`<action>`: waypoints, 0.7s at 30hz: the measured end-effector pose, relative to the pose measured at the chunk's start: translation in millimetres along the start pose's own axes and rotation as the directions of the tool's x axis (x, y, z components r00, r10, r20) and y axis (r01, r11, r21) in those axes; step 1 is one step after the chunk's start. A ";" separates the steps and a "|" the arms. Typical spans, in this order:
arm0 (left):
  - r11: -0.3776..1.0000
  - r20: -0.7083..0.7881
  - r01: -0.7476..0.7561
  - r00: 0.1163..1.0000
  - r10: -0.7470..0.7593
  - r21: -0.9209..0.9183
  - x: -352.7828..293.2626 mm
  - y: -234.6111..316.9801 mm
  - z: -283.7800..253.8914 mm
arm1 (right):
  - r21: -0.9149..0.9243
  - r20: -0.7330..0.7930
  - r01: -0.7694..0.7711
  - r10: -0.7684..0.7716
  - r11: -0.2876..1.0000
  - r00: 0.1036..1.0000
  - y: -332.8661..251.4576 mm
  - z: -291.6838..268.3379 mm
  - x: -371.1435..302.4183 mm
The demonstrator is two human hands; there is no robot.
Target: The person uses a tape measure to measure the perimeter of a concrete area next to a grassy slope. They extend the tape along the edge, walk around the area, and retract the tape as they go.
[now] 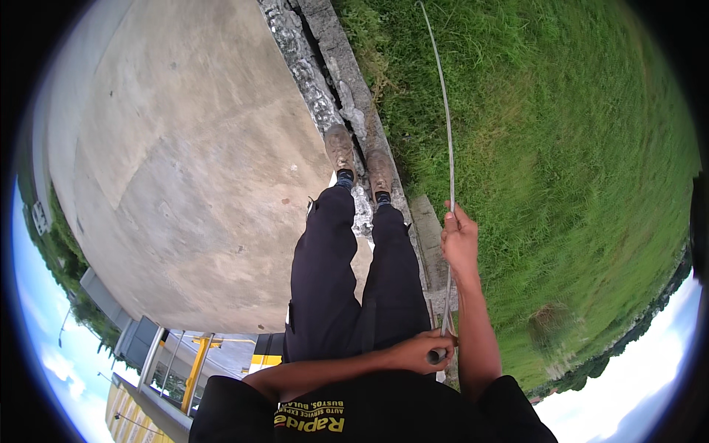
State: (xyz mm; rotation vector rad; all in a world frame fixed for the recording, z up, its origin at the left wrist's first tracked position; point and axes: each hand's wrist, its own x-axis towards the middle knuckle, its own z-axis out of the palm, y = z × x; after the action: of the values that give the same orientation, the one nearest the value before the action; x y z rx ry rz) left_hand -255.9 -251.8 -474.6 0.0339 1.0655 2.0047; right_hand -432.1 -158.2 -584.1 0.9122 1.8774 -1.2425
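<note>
A long, thin grey pole runs from close to my body out over the grass, up to the far edge of the view. My left hand is wrapped round its near end, where a round, hollow-looking butt shows in the fist. Further along the pole, my right hand grips it with thumb and fingers closed. The pole looks curved in this view, and its far tip cannot be made out.
I stand in brown shoes on a cracked concrete edge. A wide concrete slab spreads to the left, tall green grass to the right. A yellow post and a roofed structure are at lower left.
</note>
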 end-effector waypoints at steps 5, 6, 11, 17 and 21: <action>0.995 -0.149 0.093 0.984 -0.098 -0.044 -11.7 11.8 7.6 | -0.083 0.202 0.051 -0.034 0.995 0.979 11.3 46.0 -3.7; 0.994 -0.160 0.106 0.981 -0.111 -0.041 -15.8 8.4 8.5 | -0.043 0.221 -0.016 0.025 0.999 0.975 10.5 49.6 -8.6; 0.989 -0.157 0.123 0.978 -0.134 -0.078 -35.3 3.9 26.5 | -0.100 0.241 -0.128 0.148 0.987 0.959 22.3 51.2 -29.0; 0.961 -0.244 0.264 0.930 -0.276 -0.081 -4.2 14.1 -10.6 | -0.165 0.117 0.078 -0.059 0.983 0.991 83.0 69.9 33.6; 0.924 -0.315 0.361 0.868 -0.384 -0.130 31.9 12.6 -69.9 | 0.086 0.062 -0.267 0.263 0.960 0.963 50.4 67.4 100.2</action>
State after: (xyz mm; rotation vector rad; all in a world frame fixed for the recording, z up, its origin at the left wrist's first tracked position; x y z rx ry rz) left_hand -311.4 -280.3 -521.2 -0.5317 1.1133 1.7210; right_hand -429.3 -189.2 -711.1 1.1317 1.6070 -1.1838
